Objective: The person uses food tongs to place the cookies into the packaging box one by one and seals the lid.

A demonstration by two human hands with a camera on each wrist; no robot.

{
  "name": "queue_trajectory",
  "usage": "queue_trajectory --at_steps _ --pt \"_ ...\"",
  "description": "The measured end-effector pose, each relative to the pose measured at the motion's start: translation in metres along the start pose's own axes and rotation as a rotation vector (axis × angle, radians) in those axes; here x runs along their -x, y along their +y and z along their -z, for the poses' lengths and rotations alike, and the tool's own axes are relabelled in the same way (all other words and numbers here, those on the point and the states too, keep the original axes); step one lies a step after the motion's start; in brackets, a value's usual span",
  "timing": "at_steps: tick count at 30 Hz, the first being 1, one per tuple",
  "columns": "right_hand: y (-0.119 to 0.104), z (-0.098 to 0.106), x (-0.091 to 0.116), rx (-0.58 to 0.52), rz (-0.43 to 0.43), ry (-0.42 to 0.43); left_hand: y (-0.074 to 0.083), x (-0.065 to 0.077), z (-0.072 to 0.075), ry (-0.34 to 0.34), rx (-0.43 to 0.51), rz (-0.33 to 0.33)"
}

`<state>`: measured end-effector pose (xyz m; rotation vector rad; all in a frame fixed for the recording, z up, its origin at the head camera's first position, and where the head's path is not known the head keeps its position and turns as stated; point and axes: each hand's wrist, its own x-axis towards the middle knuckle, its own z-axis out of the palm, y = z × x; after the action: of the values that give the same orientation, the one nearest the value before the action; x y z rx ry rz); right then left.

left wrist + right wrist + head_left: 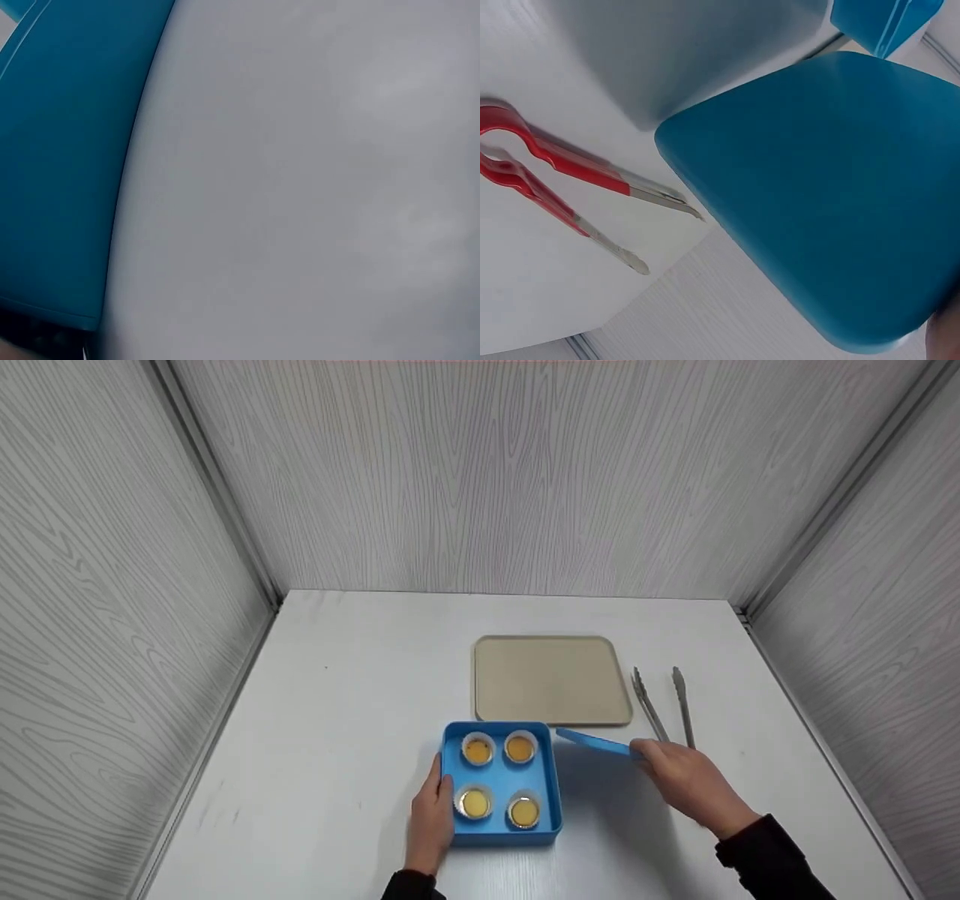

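Observation:
A blue square box (505,838) sits on the table without its lid, with several egg tarts (478,749) in pale cups inside. My left hand (431,817) holds the box by its left side, the thumb at the rim. In the left wrist view the box's blue wall (67,165) fills the left edge. To the right of the box, my right hand (694,784) pinches the blue lid (596,742) by its right edge. The lid is raised and tilted, seen almost edge-on from the head. Its broad face (817,195) fills much of the right wrist view.
Behind the box lies a beige tray (551,679). Metal tongs (684,705) with red handles (585,166) lie spread to the tray's right, partly hidden by my right hand in the head view. Wood-grain panels (487,472) wall the table at the back and both sides.

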<state>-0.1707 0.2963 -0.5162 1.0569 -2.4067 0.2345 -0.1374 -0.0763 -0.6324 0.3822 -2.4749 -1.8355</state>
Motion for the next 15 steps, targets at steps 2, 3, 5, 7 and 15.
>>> queue_trajectory --at_steps 2,3,5,7,15 --pt "0.0 0.004 -0.004 -0.012 -0.005 0.01 0.001 0.0 0.001 0.002 0.012 0.013" --pt "0.0 0.006 -0.006 -0.013 -0.008 0.014 0.001 0.001 0.001 0.004 0.019 0.016" --pt "0.0 0.01 -0.01 -0.018 -0.017 0.025 0.002 0.001 0.001 0.005 0.043 0.036" --pt "0.0 0.013 -0.014 -0.023 -0.018 0.04 0.002 0.001 0.002 0.002 0.077 0.057" --pt "-0.003 0.019 -0.028 -0.048 0.015 0.106 0.006 -0.002 0.015 -0.013 0.229 0.172"
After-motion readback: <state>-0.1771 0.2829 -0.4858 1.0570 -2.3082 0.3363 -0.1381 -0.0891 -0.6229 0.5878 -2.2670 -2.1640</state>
